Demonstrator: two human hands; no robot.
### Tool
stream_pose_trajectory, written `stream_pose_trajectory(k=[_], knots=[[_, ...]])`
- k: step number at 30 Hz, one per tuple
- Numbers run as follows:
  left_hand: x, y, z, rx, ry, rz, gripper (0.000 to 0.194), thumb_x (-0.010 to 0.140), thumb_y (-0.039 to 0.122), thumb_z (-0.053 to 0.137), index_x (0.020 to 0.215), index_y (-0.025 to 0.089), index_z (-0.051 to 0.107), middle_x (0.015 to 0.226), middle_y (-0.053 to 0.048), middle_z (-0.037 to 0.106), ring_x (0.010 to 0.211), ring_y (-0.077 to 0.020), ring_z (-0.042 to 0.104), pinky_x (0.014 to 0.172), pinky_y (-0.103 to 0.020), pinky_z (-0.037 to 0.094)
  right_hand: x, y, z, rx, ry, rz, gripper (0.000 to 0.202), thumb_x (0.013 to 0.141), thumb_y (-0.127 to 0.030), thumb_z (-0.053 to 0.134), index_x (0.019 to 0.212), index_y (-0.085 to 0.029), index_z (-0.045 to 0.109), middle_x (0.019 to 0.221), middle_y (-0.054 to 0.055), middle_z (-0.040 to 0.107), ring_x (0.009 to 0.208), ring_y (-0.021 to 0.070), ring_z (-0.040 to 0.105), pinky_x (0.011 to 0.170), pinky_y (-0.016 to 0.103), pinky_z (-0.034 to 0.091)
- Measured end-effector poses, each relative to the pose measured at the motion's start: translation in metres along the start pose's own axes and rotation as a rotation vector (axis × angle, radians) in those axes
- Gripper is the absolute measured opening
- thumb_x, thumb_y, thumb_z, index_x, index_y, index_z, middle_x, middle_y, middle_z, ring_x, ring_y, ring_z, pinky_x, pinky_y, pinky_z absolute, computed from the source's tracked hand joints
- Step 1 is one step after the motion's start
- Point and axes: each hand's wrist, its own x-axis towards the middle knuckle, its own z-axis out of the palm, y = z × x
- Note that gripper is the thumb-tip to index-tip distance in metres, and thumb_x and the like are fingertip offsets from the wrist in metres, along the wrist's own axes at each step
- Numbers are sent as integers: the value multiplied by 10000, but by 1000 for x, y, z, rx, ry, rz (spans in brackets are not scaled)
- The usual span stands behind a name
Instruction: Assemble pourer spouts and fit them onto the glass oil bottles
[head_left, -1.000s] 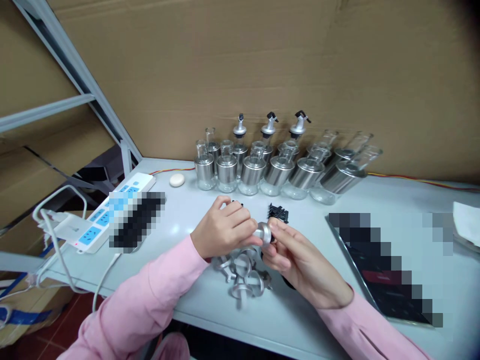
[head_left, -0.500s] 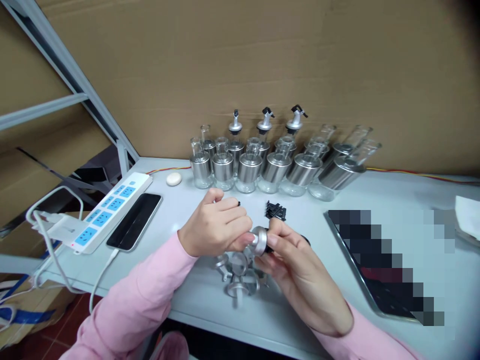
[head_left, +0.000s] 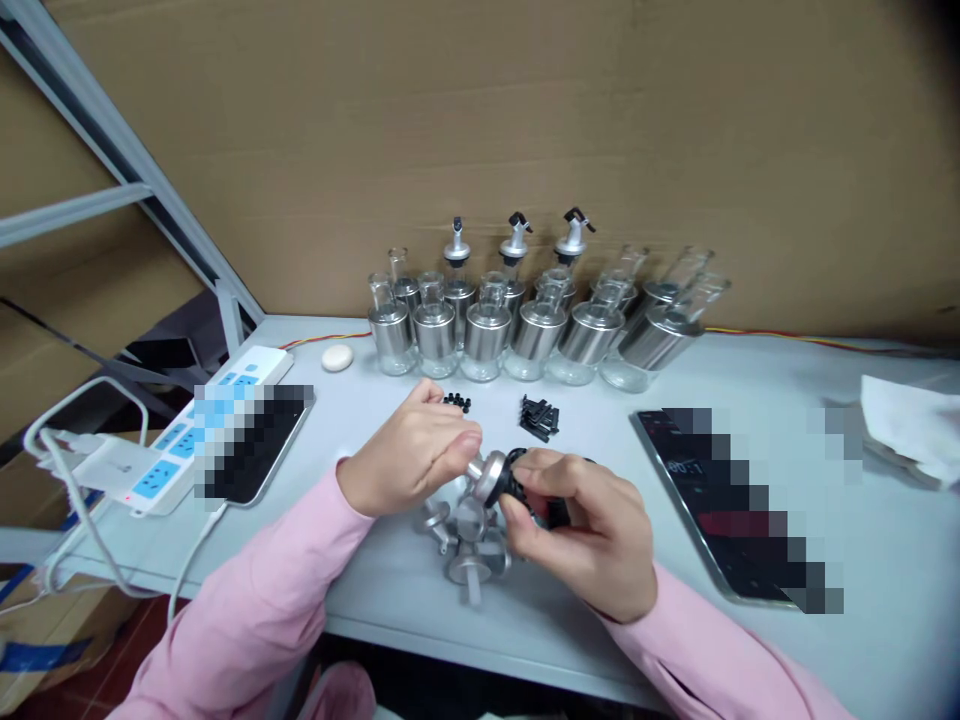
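A silver bottle pourer (head_left: 491,475) is held above the table, tilted, its wide cap towards the right. My left hand (head_left: 409,450) is closed round its narrow spout end. The fingers of my right hand (head_left: 592,525) are closed on the black ribbed stopper (head_left: 514,485) at the cap's wide side; they partly hide it. Beneath the hands lie several loose silver pourer tops (head_left: 469,568). Small black rings (head_left: 457,403) sit just behind my left hand, and a heap of thin black pieces (head_left: 539,416) lies behind my right.
Glass bottles with steel sleeves (head_left: 487,335) stand in two rows along the cardboard wall; three carry pourers (head_left: 515,240). A power strip (head_left: 161,475) and a phone (head_left: 274,450) are at left, beside a white round object (head_left: 337,357). A larger dark-screened device (head_left: 690,480) lies at right.
My right hand has turned and its fingers have shifted from the silver cap's rim onto the black stopper. The pourer has tilted and moved slightly left; the view has shifted a little.
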Motion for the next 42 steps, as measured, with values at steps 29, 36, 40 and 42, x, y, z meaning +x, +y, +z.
stream_pose_trajectory(k=[29, 36, 40, 42], knots=[[-5, -9, 13, 80, 117, -37, 567, 988, 354, 108, 561, 149, 420, 491, 50, 440, 512, -96, 337, 703, -342, 212, 7, 2, -9, -240, -268, -110, 187, 872, -136, 493, 736, -206, 386, 615, -34, 430, 528, 94, 363, 500, 213, 316], [-5, -11, 13, -30, 28, -135, 581, 985, 397, 89, 584, 151, 429, 526, 42, 416, 528, -97, 357, 712, -327, 240, 15, 4, -15, -482, -336, -392, 133, 894, -100, 452, 783, -170, 476, 656, 29, 525, 604, 128, 446, 538, 229, 373], [-4, -13, 10, -157, -91, -238, 587, 972, 452, 77, 584, 156, 403, 556, 43, 442, 525, -94, 349, 719, -320, 260, 14, 3, -18, -555, -358, -426, 127, 884, -83, 453, 820, -153, 537, 726, 76, 604, 636, 137, 502, 544, 235, 415], [-6, -18, 6, -220, -110, -301, 579, 966, 472, 92, 568, 161, 375, 543, 46, 435, 521, -97, 347, 716, -317, 273, 14, 3, -22, -563, -343, -417, 145, 879, -84, 445, 848, -179, 549, 791, 84, 625, 657, 143, 528, 563, 248, 441]])
